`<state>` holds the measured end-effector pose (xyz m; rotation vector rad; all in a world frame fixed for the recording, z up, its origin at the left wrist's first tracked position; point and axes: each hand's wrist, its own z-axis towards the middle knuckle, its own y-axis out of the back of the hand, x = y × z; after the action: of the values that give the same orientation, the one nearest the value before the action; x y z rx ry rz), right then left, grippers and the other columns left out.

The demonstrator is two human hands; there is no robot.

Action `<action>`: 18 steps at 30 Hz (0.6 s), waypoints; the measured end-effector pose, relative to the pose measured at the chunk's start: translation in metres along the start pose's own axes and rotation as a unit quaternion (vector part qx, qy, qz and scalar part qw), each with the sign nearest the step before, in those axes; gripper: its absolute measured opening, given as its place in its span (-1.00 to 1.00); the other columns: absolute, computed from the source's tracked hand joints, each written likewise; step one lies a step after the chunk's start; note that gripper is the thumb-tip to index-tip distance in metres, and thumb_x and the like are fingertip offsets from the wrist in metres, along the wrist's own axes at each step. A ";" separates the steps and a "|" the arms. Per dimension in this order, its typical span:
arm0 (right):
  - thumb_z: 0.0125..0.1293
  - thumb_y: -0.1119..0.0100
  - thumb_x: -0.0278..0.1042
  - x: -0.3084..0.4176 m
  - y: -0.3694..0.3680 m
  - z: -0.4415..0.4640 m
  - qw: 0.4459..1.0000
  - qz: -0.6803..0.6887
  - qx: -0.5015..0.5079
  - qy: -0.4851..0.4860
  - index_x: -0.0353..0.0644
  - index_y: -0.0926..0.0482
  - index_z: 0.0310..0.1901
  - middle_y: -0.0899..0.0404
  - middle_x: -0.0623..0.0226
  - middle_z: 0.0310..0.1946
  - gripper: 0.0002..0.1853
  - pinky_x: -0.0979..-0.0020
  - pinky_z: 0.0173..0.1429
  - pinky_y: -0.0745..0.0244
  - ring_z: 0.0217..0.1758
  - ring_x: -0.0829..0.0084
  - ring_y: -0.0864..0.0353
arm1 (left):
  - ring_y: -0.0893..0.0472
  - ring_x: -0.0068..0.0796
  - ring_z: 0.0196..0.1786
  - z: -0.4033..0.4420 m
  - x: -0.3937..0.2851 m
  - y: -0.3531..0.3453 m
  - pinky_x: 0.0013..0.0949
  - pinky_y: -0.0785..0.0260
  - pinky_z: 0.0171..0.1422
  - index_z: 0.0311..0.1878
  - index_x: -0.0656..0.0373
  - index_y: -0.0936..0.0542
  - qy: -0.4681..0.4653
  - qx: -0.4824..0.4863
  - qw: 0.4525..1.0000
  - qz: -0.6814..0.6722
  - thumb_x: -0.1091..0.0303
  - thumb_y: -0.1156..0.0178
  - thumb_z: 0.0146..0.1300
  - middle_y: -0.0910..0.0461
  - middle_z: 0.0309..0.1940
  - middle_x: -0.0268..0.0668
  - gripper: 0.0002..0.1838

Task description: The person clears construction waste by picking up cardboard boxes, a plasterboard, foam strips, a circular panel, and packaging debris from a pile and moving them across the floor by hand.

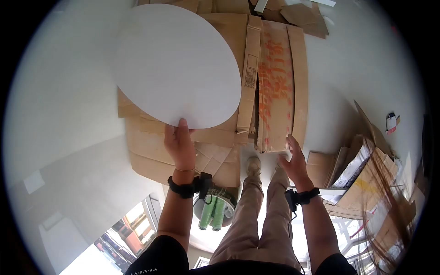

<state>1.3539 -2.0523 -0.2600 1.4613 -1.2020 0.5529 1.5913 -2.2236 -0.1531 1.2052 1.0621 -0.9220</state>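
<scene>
A large white oval board [178, 64] is held by its lower edge in my left hand [179, 145], thumb on the face and fingers behind. Behind it lie brown cardboard sheets [220, 137], partly hidden by the board. My right hand [295, 160] holds nothing, its fingers apart, close to the lower right corner of a cardboard piece [275, 87] with orange-red writing. Whether the fingertips touch that cardboard I cannot tell. A black band with a small device sits on each wrist.
Below my left wrist stands a round container [233, 198] with green rolls [212, 215] in it. Folded cardboard [362, 178] leans at the right. More cardboard scraps [305, 18] lie at the top. A small dark and white item [391, 123] is at the far right.
</scene>
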 end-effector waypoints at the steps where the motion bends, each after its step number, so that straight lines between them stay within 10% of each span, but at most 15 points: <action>1: -0.06 -0.25 -0.40 0.030 0.000 0.005 0.998 -0.049 -0.015 0.042 -0.23 -0.12 0.20 -0.27 0.00 0.10 -0.25 0.23 0.19 -0.23 0.15 0.02 -0.26 | -0.47 -0.65 -0.38 -0.013 -0.017 -0.006 -0.56 -0.42 -0.32 -0.10 0.32 -0.41 -0.011 0.037 0.999 0.020 0.47 0.04 0.24 -0.47 -0.38 -0.35 -0.80; 5: -0.11 -0.31 -0.42 0.086 -0.004 0.023 0.975 -0.051 -0.149 0.159 -0.25 -0.06 0.22 -0.24 -0.04 0.12 -0.16 0.23 0.11 -0.32 0.16 0.08 -0.27 | -0.52 -0.58 -0.42 -0.056 -0.075 -0.074 -0.55 -0.43 -0.36 -0.25 0.37 -0.41 -0.098 0.175 0.968 0.150 0.59 -0.02 0.12 -0.45 -0.41 -0.25 -0.88; 8: 0.16 -0.08 -0.24 0.073 0.019 0.017 0.990 0.062 -0.089 -0.089 -0.21 -0.16 0.14 -0.39 0.21 0.00 -0.46 0.39 0.03 -0.36 0.08 0.41 -0.37 | -0.54 -0.28 -0.23 -0.089 -0.097 -0.148 -0.41 -0.48 -0.28 -0.11 0.30 -0.41 -0.201 0.225 0.950 0.081 0.57 -0.07 0.06 -0.45 -0.11 -0.10 -0.72; 13: 0.20 -0.03 -0.24 -0.045 0.060 0.008 0.981 0.107 -0.159 -0.027 -0.21 -0.16 0.14 -0.39 0.22 -0.02 -0.49 0.40 0.05 -0.34 0.06 0.41 -0.38 | -0.39 -0.04 0.05 -0.165 -0.086 -0.219 -0.21 -0.29 0.09 0.04 0.28 -0.31 -0.184 0.354 0.915 0.060 0.42 -0.13 0.04 -0.35 0.02 0.00 -0.54; 15: 0.20 -0.01 -0.19 -0.040 0.078 0.012 0.833 0.448 -0.225 -0.235 -0.17 -0.18 0.15 -0.39 0.21 -0.04 -0.49 0.31 0.08 -0.30 0.06 0.35 -0.36 | -0.33 -0.02 0.11 -0.163 -0.050 -0.204 -0.20 -0.25 0.13 0.07 0.27 -0.30 -0.130 0.339 0.926 0.105 0.38 -0.10 0.05 -0.31 0.06 0.01 -0.53; 18: 0.15 -0.06 -0.15 -0.095 0.079 -0.001 0.840 0.382 -0.170 -0.345 -0.17 -0.18 0.16 -0.40 0.20 -0.05 -0.43 0.24 0.09 -0.27 0.03 0.30 -0.38 | -0.37 0.01 0.04 -0.149 0.041 -0.151 -0.16 -0.23 0.12 0.02 0.29 -0.34 -0.029 0.305 0.921 0.242 0.36 -0.10 0.01 -0.37 -0.03 0.08 -0.54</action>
<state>1.2485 -2.0062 -0.3058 0.8254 -2.3667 0.2842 1.4375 -2.0982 -0.2376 1.8385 0.3794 -0.9084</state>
